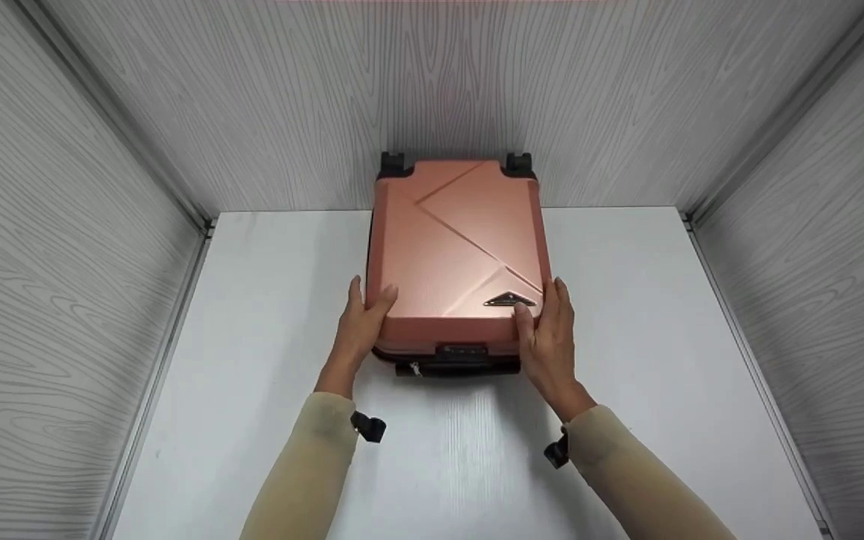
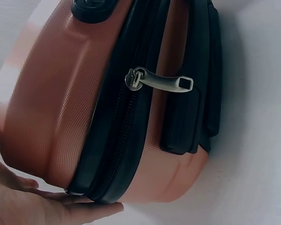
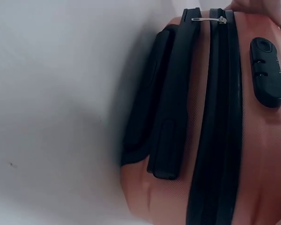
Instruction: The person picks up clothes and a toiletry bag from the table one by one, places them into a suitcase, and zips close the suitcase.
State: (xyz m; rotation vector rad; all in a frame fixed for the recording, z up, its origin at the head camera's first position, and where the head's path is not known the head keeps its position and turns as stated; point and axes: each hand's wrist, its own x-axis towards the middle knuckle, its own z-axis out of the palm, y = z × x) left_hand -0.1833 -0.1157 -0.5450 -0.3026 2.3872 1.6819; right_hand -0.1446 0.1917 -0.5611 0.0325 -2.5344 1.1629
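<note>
Two hands clasp one rose-coloured hard-shell suitcase (image 1: 462, 240), which lies broad face up over the white tabletop (image 1: 267, 300), its wheels (image 1: 392, 163) nearest the back wall (image 1: 432, 90). Both the left hand (image 1: 359, 324) and the right hand (image 1: 552, 345) sit at the corners farthest from that wall, each spread just wide enough to lay a thumb on the upper shell while the fingers run down the flank; whether the underside is raised at all stays hidden. The step in hand looks like steadying or shifting the suitcase, and it would probably go best with equal pressure from either side, thumbs kept over the edge and wrists level so nothing twists. The long axis runs roughly straight out from the back wall, the wheeled end pointing at it, the black carry handle (image 1: 462, 370) facing away.
</note>
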